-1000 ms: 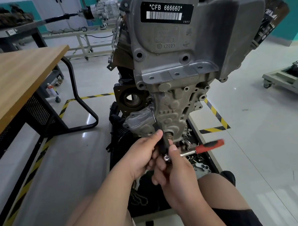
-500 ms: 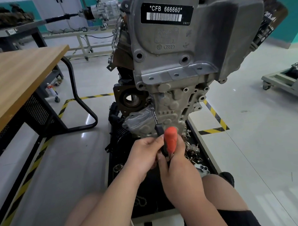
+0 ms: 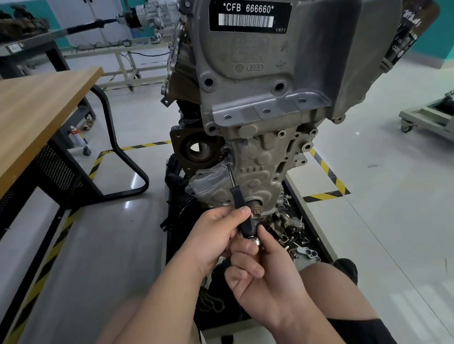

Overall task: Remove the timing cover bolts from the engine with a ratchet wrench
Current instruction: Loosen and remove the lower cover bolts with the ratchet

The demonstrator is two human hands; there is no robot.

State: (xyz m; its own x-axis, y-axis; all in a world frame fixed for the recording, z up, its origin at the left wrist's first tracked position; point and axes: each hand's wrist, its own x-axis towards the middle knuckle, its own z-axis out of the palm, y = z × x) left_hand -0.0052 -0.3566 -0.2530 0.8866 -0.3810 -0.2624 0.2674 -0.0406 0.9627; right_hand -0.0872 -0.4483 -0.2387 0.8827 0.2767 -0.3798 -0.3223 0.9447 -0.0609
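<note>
Although the wooden tabletop (image 3: 23,123) stands at far left, the work lies to its right, low on the engine (image 3: 269,92). The left hand (image 3: 215,234) has its fingers curled round the black grip of the extension driver (image 3: 238,201), steadying it. The driver's long axis runs up and slightly left, away from both hands. Its slim shaft ends at a bolt seat (image 3: 226,160) on the left edge of the timing cover (image 3: 260,175); the bolt head itself is hidden by the tip. The right hand (image 3: 269,279), just below and nearer the camera, pinches the chrome ratchet head (image 3: 255,240) at the driver's rear end between thumb and forefinger. The ratchet's handle is not visible. Judgement: the coming turn must rotate about that axis, right hand driving, left hand guiding. Loose parts (image 3: 293,228) lie at the engine's foot, to the right.
</note>
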